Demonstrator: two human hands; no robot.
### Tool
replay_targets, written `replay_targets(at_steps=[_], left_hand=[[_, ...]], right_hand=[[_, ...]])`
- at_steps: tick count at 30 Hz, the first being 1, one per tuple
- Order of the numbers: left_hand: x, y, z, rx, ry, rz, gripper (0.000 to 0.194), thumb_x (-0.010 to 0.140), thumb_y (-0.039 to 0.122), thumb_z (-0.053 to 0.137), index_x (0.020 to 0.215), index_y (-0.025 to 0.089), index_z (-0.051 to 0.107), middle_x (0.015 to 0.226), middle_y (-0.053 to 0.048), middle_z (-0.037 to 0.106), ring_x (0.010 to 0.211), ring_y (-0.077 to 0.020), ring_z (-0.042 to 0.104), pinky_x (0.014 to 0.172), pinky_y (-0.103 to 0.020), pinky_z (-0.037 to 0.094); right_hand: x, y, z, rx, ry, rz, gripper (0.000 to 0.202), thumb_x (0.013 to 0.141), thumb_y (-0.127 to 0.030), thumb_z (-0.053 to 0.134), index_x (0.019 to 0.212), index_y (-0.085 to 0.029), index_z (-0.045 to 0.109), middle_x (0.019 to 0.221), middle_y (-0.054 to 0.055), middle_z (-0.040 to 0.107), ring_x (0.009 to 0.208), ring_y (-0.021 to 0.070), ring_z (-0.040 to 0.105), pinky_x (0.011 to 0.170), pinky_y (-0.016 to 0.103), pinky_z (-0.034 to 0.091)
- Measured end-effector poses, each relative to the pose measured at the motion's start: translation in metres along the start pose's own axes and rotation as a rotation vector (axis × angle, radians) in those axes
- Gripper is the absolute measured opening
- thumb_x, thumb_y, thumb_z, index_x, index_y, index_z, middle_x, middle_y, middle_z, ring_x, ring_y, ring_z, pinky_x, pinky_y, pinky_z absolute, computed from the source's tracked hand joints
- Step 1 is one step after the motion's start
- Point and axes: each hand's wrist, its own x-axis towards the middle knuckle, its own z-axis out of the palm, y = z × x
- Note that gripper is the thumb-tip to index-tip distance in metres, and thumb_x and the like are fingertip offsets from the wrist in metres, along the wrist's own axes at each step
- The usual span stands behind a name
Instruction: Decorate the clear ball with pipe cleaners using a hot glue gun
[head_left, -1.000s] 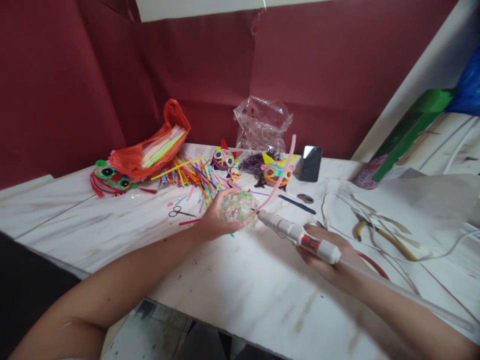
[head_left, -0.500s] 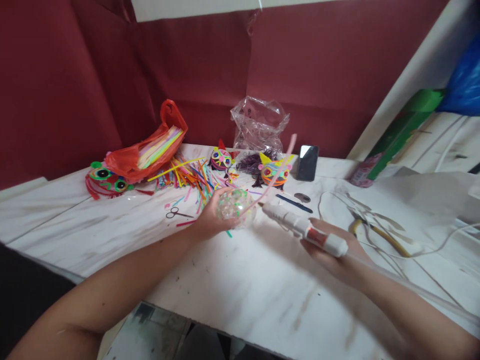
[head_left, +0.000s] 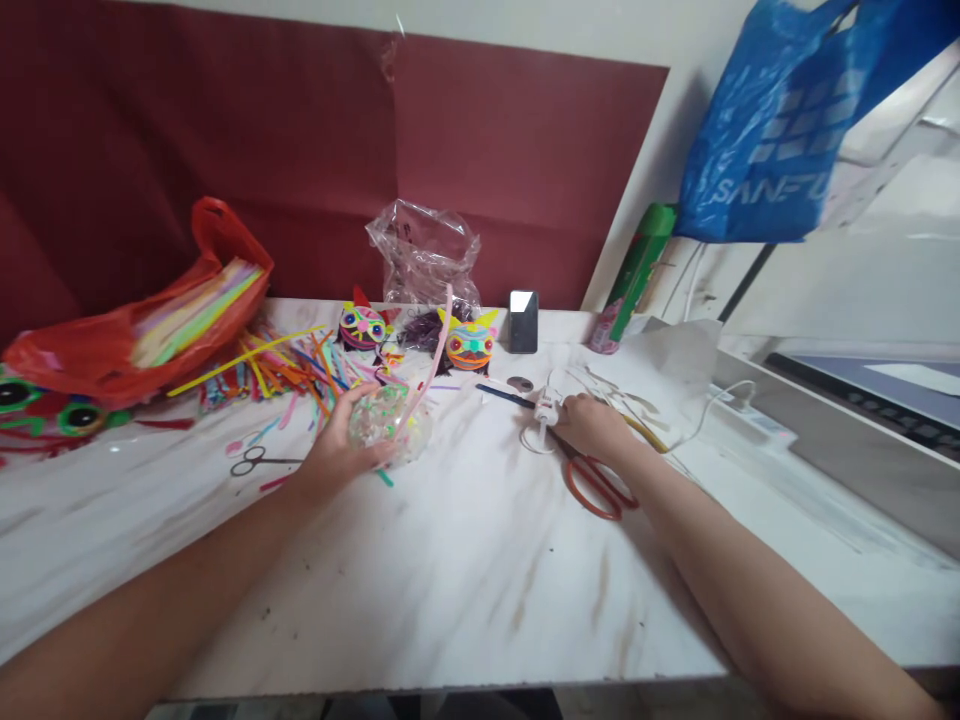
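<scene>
Speckled clear ball (head_left: 388, 422), with tilted pink strip (head_left: 436, 362).
Left hand (head_left: 341, 445): grip grasping ball, over tabletop (head_left: 450, 580). Right hand (head_left: 592, 425): at white corded tool (head_left: 547, 405), near red-handled scissors (head_left: 600, 483); grip, cannot tell.

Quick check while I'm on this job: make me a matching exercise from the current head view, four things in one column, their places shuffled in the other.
Things:
1. Clear speckled ball
2. White glue gun
3. Phone
4. Blue bag

Places:
A. High up at the right of the view
B. In the left hand
C. Standing upright near the back of the table
D. At the right hand

Pairs: 1-B, 2-D, 3-C, 4-A
</scene>
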Motion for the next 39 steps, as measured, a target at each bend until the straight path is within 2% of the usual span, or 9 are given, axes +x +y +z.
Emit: replay_targets(at_steps=[7, 9, 13, 15, 18, 20, 25, 30, 39], left_hand=[[-0.002, -0.002, 0.004, 0.030, -0.070, 0.095, 0.081, 0.058, 0.046, 0.079, 0.127, 0.023, 0.043, 0.122, -0.009, 0.059, 0.106, -0.0294, 0.061, 0.085, -0.040, 0.055], [-0.003, -0.002, 0.006, 0.089, -0.083, 0.147, 0.079, 0.059, 0.042, 0.079, 0.127, 0.022, 0.043, 0.126, -0.010, 0.058, 0.114, -0.0309, 0.058, 0.093, -0.043, 0.052], [-0.007, 0.000, 0.013, 0.264, -0.070, 0.252, 0.076, 0.061, 0.036, 0.077, 0.128, 0.022, 0.042, 0.130, -0.012, 0.053, 0.123, -0.0337, 0.051, 0.105, -0.051, 0.043], [-0.010, 0.001, 0.018, 0.332, -0.061, 0.380, 0.073, 0.062, 0.034, 0.077, 0.126, 0.021, 0.044, 0.129, -0.014, 0.052, 0.124, -0.0338, 0.051, 0.106, -0.052, 0.042], [-0.014, 0.004, 0.026, 0.384, -0.086, 0.596, 0.070, 0.064, 0.030, 0.076, 0.125, 0.019, 0.044, 0.127, -0.015, 0.050, 0.124, -0.0320, 0.050, 0.107, -0.050, 0.042], [-0.016, 0.006, 0.028, 0.397, -0.122, 0.641, 0.070, 0.064, 0.026, 0.076, 0.126, 0.019, 0.043, 0.128, -0.015, 0.049, 0.124, -0.0312, 0.049, 0.108, -0.050, 0.041], [-0.018, 0.008, 0.028, 0.397, -0.162, 0.615, 0.073, 0.064, 0.026, 0.077, 0.128, 0.021, 0.042, 0.129, -0.015, 0.047, 0.125, -0.0318, 0.047, 0.109, -0.053, 0.041], [-0.018, 0.008, 0.028, 0.390, -0.197, 0.618, 0.074, 0.064, 0.031, 0.077, 0.128, 0.020, 0.042, 0.128, -0.015, 0.049, 0.125, -0.0323, 0.048, 0.108, -0.053, 0.042], [-0.017, 0.008, 0.027, 0.358, -0.268, 0.552, 0.077, 0.060, 0.030, 0.079, 0.128, 0.022, 0.043, 0.129, -0.014, 0.049, 0.125, -0.0314, 0.047, 0.109, -0.050, 0.039]], right_hand=[[-0.005, 0.013, -0.003, -0.035, -0.011, -0.122, 0.027, 0.083, -0.025, 0.053, 0.100, -0.010, 0.069, 0.100, 0.020, 0.071, 0.098, 0.0372, 0.065, 0.078, 0.043, 0.047], [-0.011, 0.008, -0.008, -0.006, 0.194, -0.225, 0.028, 0.085, -0.027, 0.055, 0.103, -0.010, 0.068, 0.102, 0.020, 0.070, 0.100, 0.0376, 0.063, 0.081, 0.047, 0.048], [-0.037, -0.028, -0.016, 0.293, 0.834, -0.621, 0.026, 0.090, -0.023, 0.053, 0.113, -0.016, 0.062, 0.110, 0.017, 0.069, 0.104, 0.0307, 0.061, 0.087, 0.048, 0.050], [-0.056, -0.051, -0.018, 0.364, 0.959, -0.849, 0.031, 0.090, -0.018, 0.056, 0.120, -0.019, 0.057, 0.114, 0.015, 0.068, 0.113, 0.0286, 0.058, 0.091, 0.046, 0.049], [-0.080, -0.077, -0.017, 0.341, 0.944, -0.943, 0.032, 0.091, -0.020, 0.056, 0.123, -0.020, 0.055, 0.120, 0.014, 0.067, 0.121, 0.0280, 0.055, 0.101, 0.049, 0.041], [-0.087, -0.085, -0.016, 0.347, 0.888, -0.928, 0.022, 0.093, -0.022, 0.055, 0.115, -0.020, 0.059, 0.109, 0.011, 0.071, 0.112, 0.0257, 0.060, 0.103, 0.050, 0.036], [-0.083, -0.085, -0.014, 0.408, 0.778, -0.935, 0.013, 0.096, -0.023, 0.053, 0.086, -0.018, 0.060, 0.073, 0.003, 0.067, 0.071, 0.0162, 0.060, 0.089, 0.039, 0.040], [-0.080, -0.085, -0.014, 0.426, 0.767, -0.938, 0.016, 0.096, -0.020, 0.051, 0.083, -0.019, 0.060, 0.075, 0.003, 0.066, 0.071, 0.0163, 0.057, 0.086, 0.037, 0.038], [-0.078, -0.081, -0.011, 0.629, 0.559, -0.865, 0.013, 0.094, -0.027, 0.056, 0.084, -0.020, 0.060, 0.076, 0.004, 0.069, 0.076, 0.0186, 0.061, 0.082, 0.037, 0.038]])
